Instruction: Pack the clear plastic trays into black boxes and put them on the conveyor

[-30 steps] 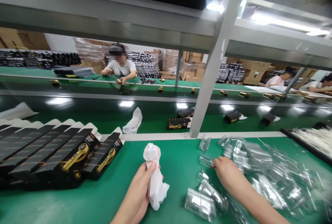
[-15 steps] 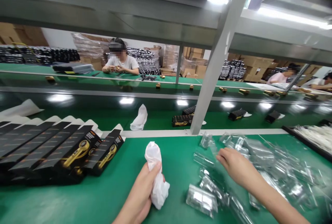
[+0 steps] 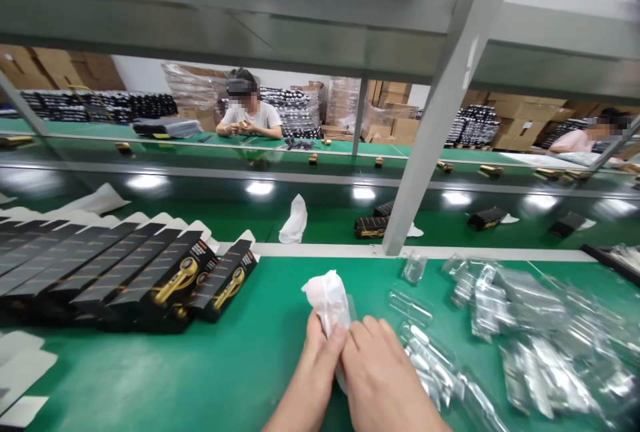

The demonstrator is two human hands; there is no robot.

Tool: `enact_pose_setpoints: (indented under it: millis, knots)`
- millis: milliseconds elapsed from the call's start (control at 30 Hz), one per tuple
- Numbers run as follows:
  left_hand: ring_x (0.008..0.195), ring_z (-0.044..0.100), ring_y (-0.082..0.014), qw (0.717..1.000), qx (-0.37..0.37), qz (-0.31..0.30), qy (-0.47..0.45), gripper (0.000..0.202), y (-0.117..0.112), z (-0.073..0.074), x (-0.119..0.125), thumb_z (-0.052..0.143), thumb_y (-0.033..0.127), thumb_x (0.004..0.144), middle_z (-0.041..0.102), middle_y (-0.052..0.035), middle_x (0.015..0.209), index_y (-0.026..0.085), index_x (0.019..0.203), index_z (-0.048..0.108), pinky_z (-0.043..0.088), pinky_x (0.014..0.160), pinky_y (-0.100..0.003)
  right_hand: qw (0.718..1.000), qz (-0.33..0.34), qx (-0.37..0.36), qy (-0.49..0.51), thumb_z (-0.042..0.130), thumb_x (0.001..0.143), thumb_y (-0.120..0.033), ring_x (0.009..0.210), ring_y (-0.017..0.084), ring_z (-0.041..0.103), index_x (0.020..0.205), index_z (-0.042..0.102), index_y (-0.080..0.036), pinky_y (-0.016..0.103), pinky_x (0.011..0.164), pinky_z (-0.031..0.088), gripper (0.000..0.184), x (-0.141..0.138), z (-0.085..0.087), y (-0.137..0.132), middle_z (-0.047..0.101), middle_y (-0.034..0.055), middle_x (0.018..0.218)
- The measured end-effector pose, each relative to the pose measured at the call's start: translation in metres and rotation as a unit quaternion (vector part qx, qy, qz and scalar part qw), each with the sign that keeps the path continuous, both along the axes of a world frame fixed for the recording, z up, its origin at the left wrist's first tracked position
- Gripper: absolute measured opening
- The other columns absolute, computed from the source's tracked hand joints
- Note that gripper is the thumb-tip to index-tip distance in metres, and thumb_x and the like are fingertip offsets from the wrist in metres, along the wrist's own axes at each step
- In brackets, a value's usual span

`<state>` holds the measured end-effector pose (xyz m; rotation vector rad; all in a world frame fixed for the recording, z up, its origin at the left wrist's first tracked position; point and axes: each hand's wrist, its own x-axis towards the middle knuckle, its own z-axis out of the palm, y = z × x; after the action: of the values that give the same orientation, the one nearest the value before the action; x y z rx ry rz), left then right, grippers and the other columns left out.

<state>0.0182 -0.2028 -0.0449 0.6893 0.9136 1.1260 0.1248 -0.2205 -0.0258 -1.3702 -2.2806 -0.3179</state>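
In front of me, my left hand is closed around a white-wrapped item, whose contents the wrapping hides. My right hand is closed right beside it, its fingers meeting my left thumb. A clear plastic piece shows as a thin see-through edge between the wrapped item and the right fingers; most of it is hidden. To the right, several clear plastic trays lie in a loose heap on the green tabletop.
Black open-topped boxes with a gold device printed on them lean in a row at left. A metal post rises beyond my hands. Behind the table edge, a conveyor carries a white wrapped bundle and black boxes. A person sits opposite.
My right hand has come left from the plastic heap to the wrapped item, with a clear plastic piece. The view has turned slightly left.
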Motion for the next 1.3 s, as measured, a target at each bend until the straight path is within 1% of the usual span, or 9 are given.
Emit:
enact_pose_setpoints:
  millis: [333, 600, 733, 800, 867, 900, 1000, 1167, 1300]
  knots:
    - [0.101, 0.06, -0.0258, 0.999, -0.025, -0.025, -0.011, 0.047, 0.005, 0.003, -0.004, 0.066, 0.042, 0.075, 0.066, -0.0107, 0.101, 0.017, 0.113, 0.055, 0.045, 0.089, -0.034, 0.993, 0.063, -0.033, 0.09, 0.047, 0.088, -0.022, 0.077, 0.023, 0.055, 0.091, 0.057, -0.022, 0.036, 0.071, 0.043, 0.01, 0.027, -0.009, -0.002, 0.061, 0.0047, 0.084]
    - [0.122, 0.046, -0.028, 0.997, 0.014, 0.011, -0.077, 0.051, -0.006, 0.012, 0.007, 0.063, 0.042, 0.077, 0.052, -0.0103, 0.131, 0.021, 0.123, 0.055, 0.039, 0.099, -0.036, 0.952, 0.091, -0.17, 0.236, 0.045, 0.092, -0.028, 0.122, 0.023, 0.047, 0.141, 0.029, -0.025, 0.033, 0.096, 0.046, 0.052, 0.041, -0.023, 0.008, 0.049, 0.0071, 0.136]
    - [0.12, 0.048, -0.0298, 0.986, 0.095, -0.121, 0.058, 0.055, -0.011, 0.026, -0.022, 0.061, 0.045, 0.077, 0.047, -0.0095, 0.137, 0.026, 0.128, 0.052, 0.041, 0.095, -0.039, 0.888, 0.094, -0.261, 0.366, 0.046, 0.091, -0.035, 0.115, 0.025, 0.054, 0.133, 0.043, -0.028, 0.033, 0.092, 0.05, 0.043, 0.05, -0.026, 0.006, 0.052, 0.0059, 0.133]
    - [0.121, 0.046, -0.0322, 0.948, 0.146, -0.118, 0.256, 0.059, 0.005, 0.043, -0.055, 0.07, 0.04, 0.07, 0.048, -0.0091, 0.136, 0.028, 0.126, 0.054, 0.04, 0.095, -0.039, 0.827, 0.08, -0.343, 0.438, 0.043, 0.092, -0.042, 0.095, 0.023, 0.065, 0.133, 0.042, -0.03, 0.03, 0.077, 0.056, 0.043, 0.066, -0.017, 0.005, 0.055, 0.0064, 0.13]
    - [0.12, 0.045, -0.0359, 0.865, 0.173, 0.022, 0.47, 0.056, 0.035, 0.058, -0.094, 0.077, 0.037, 0.061, 0.057, -0.0127, 0.125, 0.025, 0.113, 0.062, 0.033, 0.1, -0.04, 0.791, 0.047, -0.384, 0.474, 0.043, 0.091, -0.048, 0.072, 0.019, 0.067, 0.134, 0.042, -0.031, 0.027, 0.065, 0.057, 0.046, 0.085, -0.007, 0.007, 0.06, 0.0059, 0.122]
    - [0.119, 0.045, -0.0382, 0.801, 0.18, 0.096, 0.563, 0.05, 0.052, 0.062, -0.111, 0.077, 0.039, 0.06, 0.06, -0.0156, 0.117, 0.022, 0.104, 0.064, 0.031, 0.101, -0.041, 0.787, 0.031, -0.388, 0.478, 0.044, 0.09, -0.05, 0.067, 0.018, 0.066, 0.134, 0.042, -0.032, 0.027, 0.062, 0.057, 0.048, 0.093, -0.003, 0.009, 0.062, 0.0053, 0.118]
    - [0.115, 0.044, -0.0448, 0.738, 0.159, 0.169, 0.634, 0.036, 0.093, 0.058, -0.142, 0.077, 0.028, 0.058, 0.062, -0.0206, 0.091, 0.014, 0.087, 0.062, 0.032, 0.096, -0.045, 0.79, 0.004, -0.383, 0.48, 0.05, 0.085, -0.054, 0.084, 0.022, 0.066, 0.131, 0.047, -0.033, 0.025, 0.062, 0.055, 0.05, 0.11, 0.003, 0.015, 0.062, 0.0042, 0.12]
    - [0.094, 0.057, -0.0349, 0.705, 0.185, 0.114, 0.675, 0.035, 0.081, 0.024, -0.121, 0.066, 0.028, 0.07, 0.058, -0.0132, 0.088, 0.016, 0.103, 0.059, 0.041, 0.079, -0.035, 0.79, -0.03, -0.367, 0.49, 0.054, 0.081, -0.055, 0.096, 0.025, 0.062, 0.12, 0.059, -0.034, 0.025, 0.066, 0.054, 0.044, 0.118, 0.005, 0.011, 0.061, 0.0025, 0.122]
    - [0.092, 0.057, -0.0243, 0.686, 0.261, -0.05, 0.678, 0.043, 0.039, 0.019, -0.093, 0.05, 0.038, 0.085, 0.056, -0.0061, 0.103, 0.027, 0.126, 0.044, 0.043, 0.078, -0.031, 0.71, -0.094, -0.404, 0.569, 0.061, 0.075, -0.056, 0.087, 0.022, 0.061, 0.111, 0.065, -0.03, 0.024, 0.063, 0.049, 0.045, 0.108, 0.02, 0.006, 0.064, 0.0042, 0.114]
